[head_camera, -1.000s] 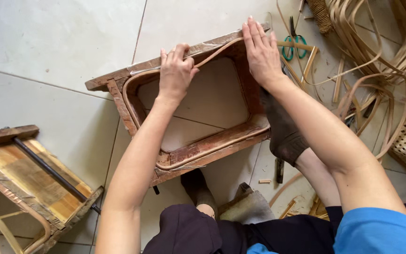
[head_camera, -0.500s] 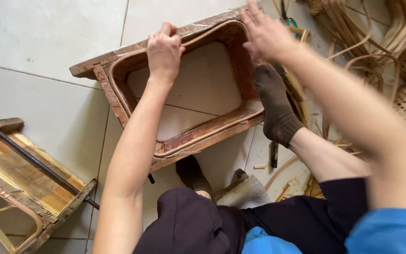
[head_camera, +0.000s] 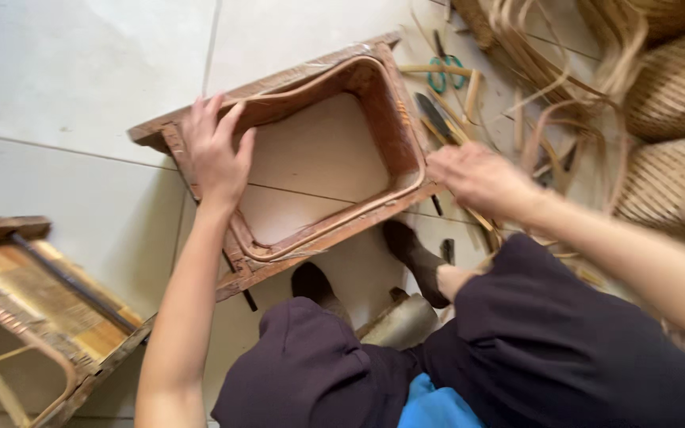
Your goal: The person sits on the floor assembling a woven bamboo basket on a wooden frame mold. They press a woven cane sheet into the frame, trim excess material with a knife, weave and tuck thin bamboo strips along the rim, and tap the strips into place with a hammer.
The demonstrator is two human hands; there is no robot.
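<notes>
A rectangular wooden frame with a cane strip lining its inner edge lies on the tiled floor in front of me. My left hand rests flat on the frame's left rail, fingers spread. My right hand is blurred, just off the frame's right corner above scattered cane strips; whether it holds anything cannot be told. My feet in dark socks sit against the frame's near rail.
Loose cane strips, green-handled scissors and a dark blade lie at right. Woven baskets stand at the far right. Another wooden cane frame lies at lower left. A metal cylinder lies near my legs.
My right hand left the frame's far right corner and swung down to its near right side. My left hand slid from the far rail to the left rail. The view shifted.
</notes>
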